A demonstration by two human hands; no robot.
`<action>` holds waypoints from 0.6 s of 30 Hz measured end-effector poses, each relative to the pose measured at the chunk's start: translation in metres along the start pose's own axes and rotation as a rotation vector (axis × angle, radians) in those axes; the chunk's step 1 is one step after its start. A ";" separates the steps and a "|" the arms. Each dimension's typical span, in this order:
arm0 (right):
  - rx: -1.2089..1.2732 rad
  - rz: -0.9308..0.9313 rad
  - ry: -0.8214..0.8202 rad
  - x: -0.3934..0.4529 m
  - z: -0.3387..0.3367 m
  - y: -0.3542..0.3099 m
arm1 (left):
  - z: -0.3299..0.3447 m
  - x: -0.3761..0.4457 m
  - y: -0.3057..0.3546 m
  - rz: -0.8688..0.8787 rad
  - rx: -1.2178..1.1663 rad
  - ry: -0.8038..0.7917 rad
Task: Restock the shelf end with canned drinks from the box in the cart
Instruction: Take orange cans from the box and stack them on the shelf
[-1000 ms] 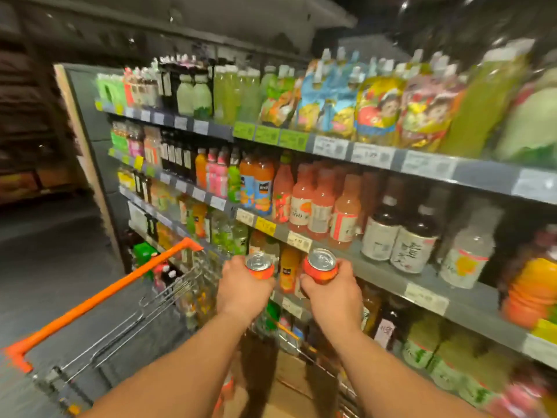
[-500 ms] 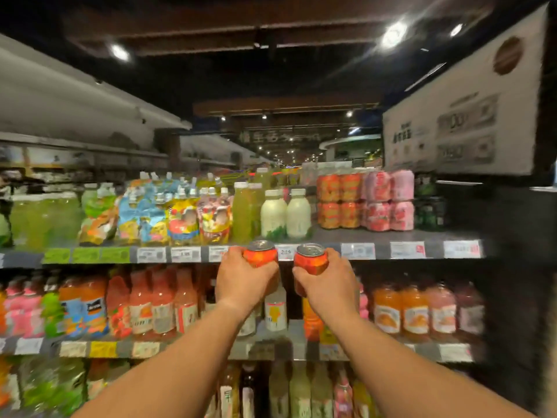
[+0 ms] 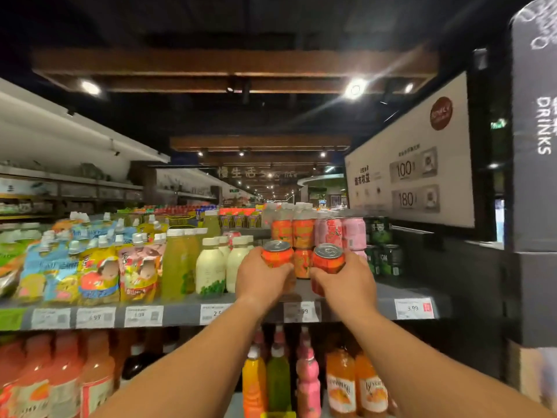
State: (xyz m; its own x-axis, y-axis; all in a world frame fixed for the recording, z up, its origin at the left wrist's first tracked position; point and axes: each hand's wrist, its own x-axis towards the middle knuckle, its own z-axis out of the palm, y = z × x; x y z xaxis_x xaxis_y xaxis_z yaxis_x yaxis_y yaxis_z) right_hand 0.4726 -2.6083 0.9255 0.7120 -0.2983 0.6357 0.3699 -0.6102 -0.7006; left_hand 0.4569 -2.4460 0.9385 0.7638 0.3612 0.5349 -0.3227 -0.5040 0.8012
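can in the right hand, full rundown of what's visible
The orange can is a short metal drinks can with a silver top and pull tab, unopened by the look of it. Its printed label is too blurred to read. It is held roughly upright over the top shelf, in front of the stacked orange cans. The right hand grips its lower body, hiding the base.

Two bare forearms, no sleeves visible.

dark ceiling with wooden beams [image 3: 235, 63] and bright spotlights [image 3: 355, 89]; a white wall sign [image 3: 413, 173] hangs right, store aisles receding behind
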 end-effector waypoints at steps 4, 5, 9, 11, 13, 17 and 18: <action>-0.060 -0.008 -0.071 0.036 0.015 0.010 | 0.032 0.028 0.002 -0.056 0.082 -0.045; -0.076 0.003 -0.096 0.043 0.020 0.011 | 0.037 0.033 -0.001 -0.071 0.100 -0.063; -0.161 0.065 -0.186 0.063 0.042 0.013 | 0.051 0.046 -0.013 -0.114 0.166 -0.103; -0.160 0.074 -0.223 0.069 0.052 0.014 | 0.056 0.054 -0.021 -0.135 0.180 -0.121; -0.161 0.095 -0.237 0.072 0.061 0.017 | 0.061 0.062 -0.027 -0.143 0.196 -0.136; -0.222 0.167 -0.243 0.081 0.074 0.021 | 0.069 0.080 -0.031 -0.140 0.266 -0.198; -0.239 0.167 -0.250 0.084 0.077 0.021 | 0.070 0.086 -0.032 -0.138 0.299 -0.217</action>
State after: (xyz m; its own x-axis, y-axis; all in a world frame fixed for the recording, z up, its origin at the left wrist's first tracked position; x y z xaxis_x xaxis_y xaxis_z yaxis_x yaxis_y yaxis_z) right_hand 0.5867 -2.5898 0.9390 0.8852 -0.2377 0.3999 0.1080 -0.7312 -0.6736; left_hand 0.5722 -2.4539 0.9398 0.8993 0.2835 0.3330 -0.0563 -0.6801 0.7309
